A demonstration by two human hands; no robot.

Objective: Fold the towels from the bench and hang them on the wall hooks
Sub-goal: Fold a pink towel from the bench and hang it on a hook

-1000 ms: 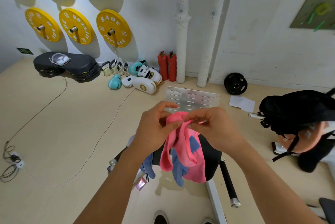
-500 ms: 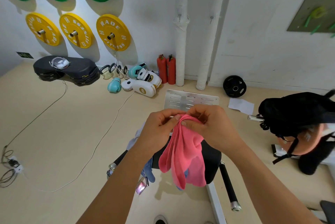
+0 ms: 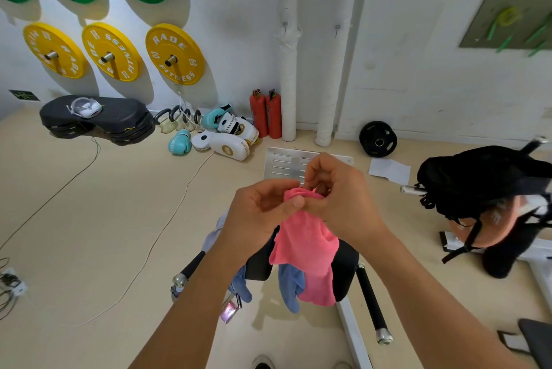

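Head view: left hand [image 3: 260, 213] and right hand [image 3: 337, 201] both pinch one pink towel [image 3: 304, 252] above one blue towel [image 3: 291, 288]

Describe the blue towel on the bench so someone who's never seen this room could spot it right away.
Find the black padded bench in the middle of the floor, directly below the two hands. The blue towel is draped over its near edge and hangs toward the floor, partly hidden behind the pink towel held in the hands. It is the pale blue cloth, resting on the bench rather than held.
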